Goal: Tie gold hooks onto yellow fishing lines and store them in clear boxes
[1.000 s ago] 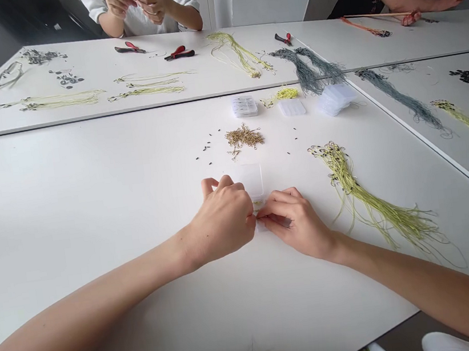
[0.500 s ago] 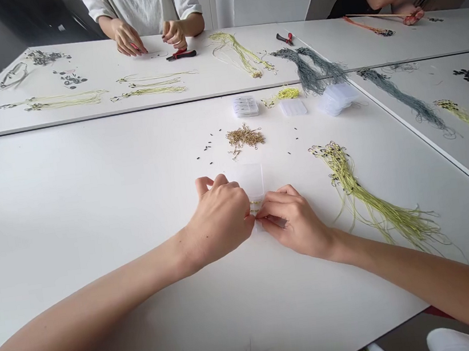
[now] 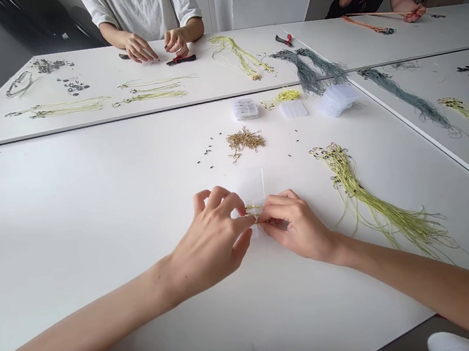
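Observation:
A small clear plastic box [image 3: 252, 184] lies on the white table with its lid folded back, away from me. Short lengths of yellow-green fishing line [image 3: 254, 207] with dark bits run across its inside. From the left, my left hand [image 3: 212, 236] reaches over it, fingers apart, the index tip touching the line inside. At the box's right edge, the thumb and index finger of my right hand [image 3: 299, 224] are pinched together on a piece of line, partly hidden by the fingers.
Beyond the box lie a pile of brass-coloured clips [image 3: 246, 138], a filled clear box [image 3: 245, 109] and stacked empty boxes [image 3: 339, 99]. A yellow-green line bundle [image 3: 362, 193] spreads at right. Across the table, a co-worker's hands [image 3: 176, 42] are near red-handled pliers [image 3: 182, 59].
My left hand has loosened from a closed shape, its fingers spreading and uncovering more of the box. My right hand stays at the box's right edge. The view has tilted slightly.

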`<state>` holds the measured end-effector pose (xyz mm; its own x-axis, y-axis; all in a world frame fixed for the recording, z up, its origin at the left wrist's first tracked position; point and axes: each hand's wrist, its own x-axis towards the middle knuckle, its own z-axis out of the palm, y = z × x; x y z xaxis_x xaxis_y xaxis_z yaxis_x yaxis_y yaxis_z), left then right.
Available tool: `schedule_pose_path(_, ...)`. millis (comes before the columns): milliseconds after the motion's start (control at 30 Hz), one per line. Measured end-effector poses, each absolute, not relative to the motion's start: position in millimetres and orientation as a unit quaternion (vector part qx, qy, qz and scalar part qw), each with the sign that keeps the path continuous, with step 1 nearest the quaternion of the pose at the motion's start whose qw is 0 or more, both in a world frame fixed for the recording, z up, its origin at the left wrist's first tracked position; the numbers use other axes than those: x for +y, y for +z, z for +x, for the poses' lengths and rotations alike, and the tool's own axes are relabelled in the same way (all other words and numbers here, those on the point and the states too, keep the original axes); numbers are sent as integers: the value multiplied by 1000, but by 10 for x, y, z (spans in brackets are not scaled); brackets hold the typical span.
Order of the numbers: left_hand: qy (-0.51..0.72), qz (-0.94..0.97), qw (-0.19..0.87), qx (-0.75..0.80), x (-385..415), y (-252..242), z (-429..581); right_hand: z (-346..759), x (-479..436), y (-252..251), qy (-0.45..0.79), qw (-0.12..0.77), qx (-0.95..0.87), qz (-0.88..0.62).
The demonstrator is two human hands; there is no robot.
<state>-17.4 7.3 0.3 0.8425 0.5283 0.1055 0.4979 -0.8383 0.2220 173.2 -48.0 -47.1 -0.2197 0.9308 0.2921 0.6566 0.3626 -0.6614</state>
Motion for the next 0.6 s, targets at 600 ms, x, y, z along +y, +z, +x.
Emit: schedule_pose_path(600,107,956,-94,255,-256,-255,-166,1755,-473,-484,205,340,-758,-518)
